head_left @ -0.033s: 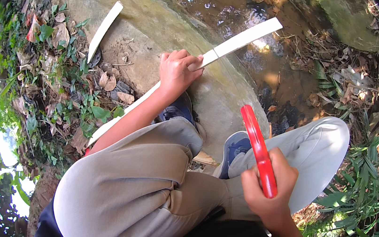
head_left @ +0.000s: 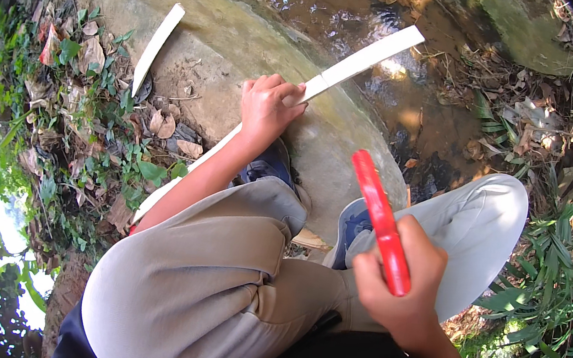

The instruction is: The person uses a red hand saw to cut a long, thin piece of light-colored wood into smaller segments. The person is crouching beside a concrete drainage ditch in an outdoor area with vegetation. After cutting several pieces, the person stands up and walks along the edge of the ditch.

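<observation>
My left hand is closed around a long pale strip, which looks like split bamboo or peeled wood. Its far end reaches out over the water, and its near part runs back beneath my left forearm. A thin dark line crosses the strip just beyond my fingers. My right hand grips a red-handled tool above my right leg, its handle slanting up toward the strip. The tool's working end cannot be made out. A shorter pale strip lies on the stone at the left.
A curved concrete or stone ledge runs under the strip. Beyond it lies shallow brown water. Dry leaves and green creepers cover the left side. Grassy plants grow at the right. My bent legs fill the near middle.
The red-handled tool and my right hand have shifted slightly left, and the handle's far end is a little higher. My left hand keeps its hold on the nearly still strip.
</observation>
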A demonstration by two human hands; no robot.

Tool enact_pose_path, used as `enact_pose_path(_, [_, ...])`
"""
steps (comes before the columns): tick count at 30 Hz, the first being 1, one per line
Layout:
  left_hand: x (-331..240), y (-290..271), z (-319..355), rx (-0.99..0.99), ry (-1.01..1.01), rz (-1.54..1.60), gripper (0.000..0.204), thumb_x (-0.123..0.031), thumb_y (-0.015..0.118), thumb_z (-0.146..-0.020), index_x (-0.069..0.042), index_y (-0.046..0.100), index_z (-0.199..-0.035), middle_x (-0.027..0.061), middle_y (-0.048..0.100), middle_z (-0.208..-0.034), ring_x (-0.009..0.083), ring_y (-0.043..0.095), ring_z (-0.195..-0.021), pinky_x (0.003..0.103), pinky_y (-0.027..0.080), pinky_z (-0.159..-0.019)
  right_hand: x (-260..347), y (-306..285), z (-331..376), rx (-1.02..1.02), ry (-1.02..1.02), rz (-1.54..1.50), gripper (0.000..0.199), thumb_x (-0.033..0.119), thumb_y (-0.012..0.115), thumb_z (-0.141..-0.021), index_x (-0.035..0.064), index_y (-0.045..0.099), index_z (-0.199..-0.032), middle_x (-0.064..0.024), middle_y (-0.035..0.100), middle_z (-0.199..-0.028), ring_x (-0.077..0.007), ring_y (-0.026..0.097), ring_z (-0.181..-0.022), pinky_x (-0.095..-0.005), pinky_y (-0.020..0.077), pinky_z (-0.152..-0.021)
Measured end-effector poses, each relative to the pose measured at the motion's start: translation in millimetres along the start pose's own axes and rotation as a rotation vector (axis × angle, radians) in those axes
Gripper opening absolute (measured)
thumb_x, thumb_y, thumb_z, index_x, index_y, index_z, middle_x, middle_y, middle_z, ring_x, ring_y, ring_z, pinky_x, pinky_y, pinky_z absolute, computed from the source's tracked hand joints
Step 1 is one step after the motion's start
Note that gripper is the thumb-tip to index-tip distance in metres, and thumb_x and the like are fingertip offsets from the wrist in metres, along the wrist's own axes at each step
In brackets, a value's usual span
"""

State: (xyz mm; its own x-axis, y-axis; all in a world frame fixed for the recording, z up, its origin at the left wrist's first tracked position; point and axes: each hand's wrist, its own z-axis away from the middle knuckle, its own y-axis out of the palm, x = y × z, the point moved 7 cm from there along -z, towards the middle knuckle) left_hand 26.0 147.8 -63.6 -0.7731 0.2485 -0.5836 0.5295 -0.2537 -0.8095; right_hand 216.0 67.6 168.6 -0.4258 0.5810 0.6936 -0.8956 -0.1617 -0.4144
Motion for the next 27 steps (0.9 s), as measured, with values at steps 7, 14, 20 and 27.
enact_pose_path(7, [-2.5, -43.8, -20.6, -0.115, 0.172, 0.092, 0.024, -0.02, 0.072, -0.079, -0.012, 0.064, -0.1, 0.007, 0.059, -0.087, 0.0222, 0.058, -0.087, 0.037, 0.039, -0.077, -12.3, 1.5, -9.2, 0.08, 0.051, 0.035, 0.024, 0.009, 0.071, -0.077, 0.0033, 0.049, -0.084, -0.0168, 0.056, -0.059, -0.0386, 0.063, -0.055, -0.042, 0.0478, -0.049])
enact_pose_path(14, [-57.9, 15.3, -164.4, 0.434, 0.248, 0.175, 0.062, -0.049, 0.059, -0.095, 0.002, 0.052, -0.129, 0.0233, 0.066, -0.118, 0.0389, 0.064, -0.111, 0.048, 0.05, -0.094, 2.1, 17.8, 0.0, 0.071, -0.026, 0.041, 0.025, 0.012, 0.072, -0.079, 0.0019, 0.052, -0.089, -0.0183, 0.058, -0.061, -0.038, 0.063, -0.055, -0.044, 0.0496, -0.05])
enact_pose_path(20, [-88.2, 101.9, -171.0, 0.937, 0.318, 0.128, 0.077, -0.043, 0.074, -0.087, 0.003, 0.044, -0.141, 0.0284, 0.063, -0.125, 0.0411, 0.061, -0.119, 0.047, 0.048, -0.098, 34.3, -9.9, 19.6, 0.04, 0.062, 0.027, 0.023, 0.004, 0.069, -0.076, 0.005, 0.046, -0.078, -0.0075, 0.052, -0.055, -0.0214, 0.06, -0.046, -0.0328, 0.0439, -0.048])
enact_pose_path(27, [-91.3, 111.0, -181.0, 0.857, 0.337, 0.137, 0.071, -0.032, 0.081, -0.08, 0.002, 0.051, -0.135, 0.0275, 0.067, -0.113, 0.0416, 0.064, -0.11, 0.046, 0.049, -0.095, 67.7, -6.3, 8.1, 0.065, 0.038, 0.124, 0.024, 0.004, 0.07, -0.075, 0.0055, 0.046, -0.075, -0.0058, 0.053, -0.055, -0.0202, 0.058, -0.046, -0.0332, 0.0443, -0.049])
